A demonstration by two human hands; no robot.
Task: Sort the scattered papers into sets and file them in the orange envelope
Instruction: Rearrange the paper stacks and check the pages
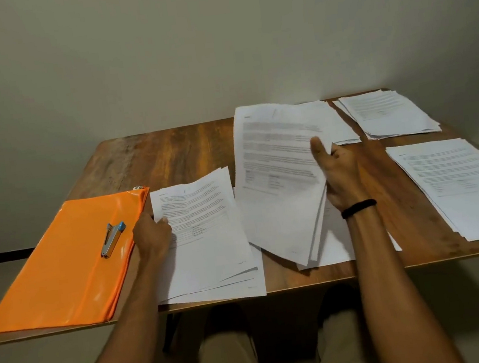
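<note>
Head view: the orange envelope (61,263) lies flat at the table's (168,153) left end with a stapler (112,239) on top, its contents hidden. The left hand (151,237) grips the edge of the paper stack (206,239) beside it. The right hand (340,178) holds a raised sheaf (277,182), thumb on top.

orange envelope (61,263) flat at left; white papers (456,185) in 5 piles.

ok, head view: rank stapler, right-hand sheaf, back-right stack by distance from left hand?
1. stapler, on the orange envelope, just left of the left hand.
2. sheaf, centre, held by the right hand.
3. back-right stack, far corner.
</note>
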